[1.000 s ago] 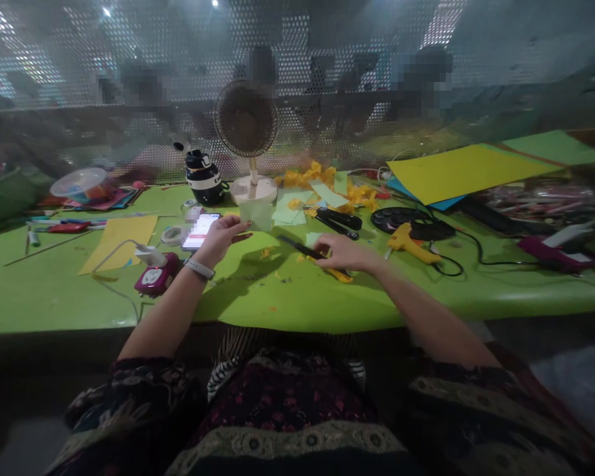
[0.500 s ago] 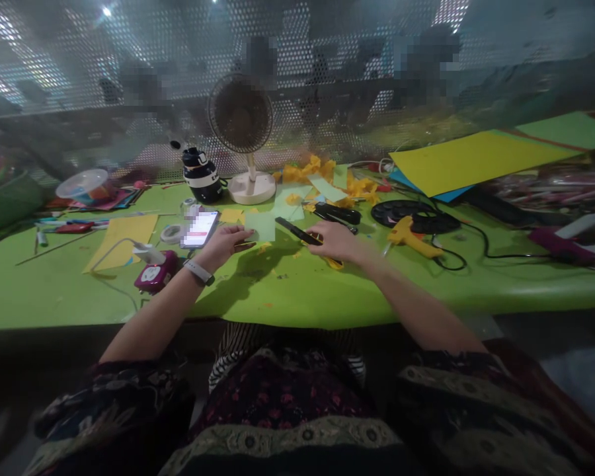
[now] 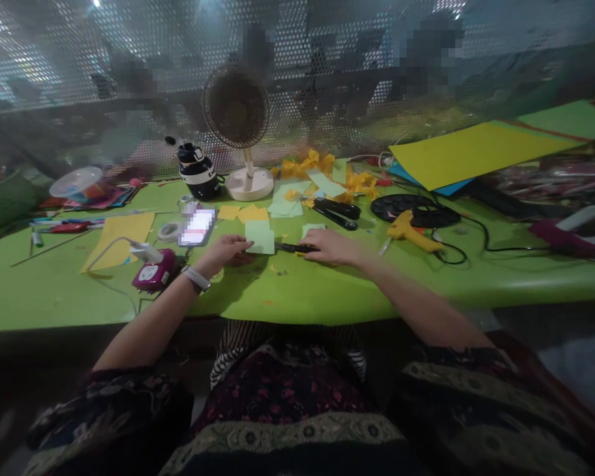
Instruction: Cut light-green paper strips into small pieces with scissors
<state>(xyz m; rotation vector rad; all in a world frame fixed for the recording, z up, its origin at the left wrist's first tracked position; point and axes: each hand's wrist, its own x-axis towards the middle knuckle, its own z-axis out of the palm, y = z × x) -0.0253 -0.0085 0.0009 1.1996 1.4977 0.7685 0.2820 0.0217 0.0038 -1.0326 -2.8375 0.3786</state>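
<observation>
My left hand [image 3: 228,249] pinches the left edge of a small light green paper piece [image 3: 260,238], held just above the table. My right hand [image 3: 333,248] is closed round black scissors [image 3: 289,248] with a bit of yellow at the handle. The blades point left and meet the paper's right edge; whether they are apart is too small to tell. Just beyond my right fingers lies another pale green paper scrap [image 3: 313,227]. A black stapler [image 3: 336,211] rests behind that hand.
Left of my hands are a phone [image 3: 197,227], a tape roll [image 3: 169,231] and a purple plug adapter [image 3: 153,270]. A fan [image 3: 249,184] and a bottle [image 3: 198,173] stand behind. To the right lie a yellow glue gun [image 3: 412,233] and a black palette-like tray [image 3: 441,213].
The scissors have swung level and come up to the paper in my left hand. That paper has lifted and tilted a little. The pale green scrap beyond my right hand now shows.
</observation>
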